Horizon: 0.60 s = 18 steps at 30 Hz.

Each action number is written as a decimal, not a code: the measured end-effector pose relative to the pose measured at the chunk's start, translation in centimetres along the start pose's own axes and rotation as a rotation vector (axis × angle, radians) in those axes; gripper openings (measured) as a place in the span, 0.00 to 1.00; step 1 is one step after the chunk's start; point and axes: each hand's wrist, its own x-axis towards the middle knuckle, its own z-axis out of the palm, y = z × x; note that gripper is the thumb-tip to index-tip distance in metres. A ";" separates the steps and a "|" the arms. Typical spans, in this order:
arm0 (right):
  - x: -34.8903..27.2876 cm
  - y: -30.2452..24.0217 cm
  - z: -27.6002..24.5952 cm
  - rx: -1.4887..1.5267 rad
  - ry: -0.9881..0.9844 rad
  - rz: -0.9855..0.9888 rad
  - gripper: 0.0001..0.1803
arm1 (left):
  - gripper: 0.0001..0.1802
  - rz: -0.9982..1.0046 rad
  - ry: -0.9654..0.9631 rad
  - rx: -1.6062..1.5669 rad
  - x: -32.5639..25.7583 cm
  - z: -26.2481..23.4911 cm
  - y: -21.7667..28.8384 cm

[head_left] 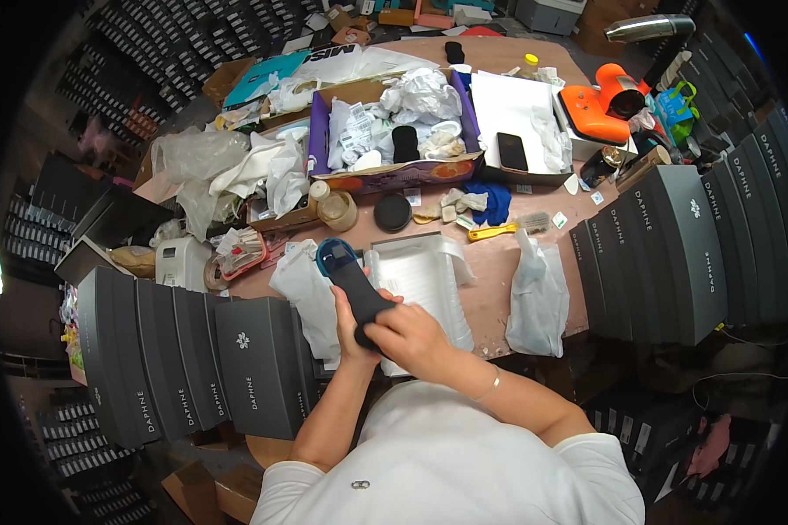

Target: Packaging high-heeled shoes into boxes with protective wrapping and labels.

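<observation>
Shoe: a black one (359,293) with blue at its far end, held aloft above the near edge of the pinkish surface (490,306); it slants, the blue end away from the wearer
Left hand: this one (355,325) has its grip wrapped round the shoe's near part, grasping it
Right hand: fingers of this one (413,337) are bent against the shoe's near end; from here I cannot tell whether its grip clasps or merely touches
Under and beside: a white wrapping sheet (420,297) lies just right of the shoe; crumpled white wrap (305,293) to its left; a white bag (536,297) farther right
Beyond: a round black tin (392,213), a yellow-handled brush (496,232), blue cloth (493,203); behind them, a purple box (319,136) full of crumpled paper
Flanks: dark grey boxes, left (254,350) and right (665,245)
</observation>
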 end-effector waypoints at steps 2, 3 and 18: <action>1.2 0.6 0.1 -0.029 0.006 0.069 0.15 | 0.40 0.015 0.197 -0.027 -0.2 0.5 -2.2; 0.2 0.5 0.1 -0.012 0.009 0.069 0.14 | 0.39 0.020 0.109 0.083 -0.6 0.0 -2.1; -10.9 15.2 -7.0 -0.434 0.167 0.716 0.33 | 0.36 -0.199 -0.003 0.008 2.0 1.3 -3.9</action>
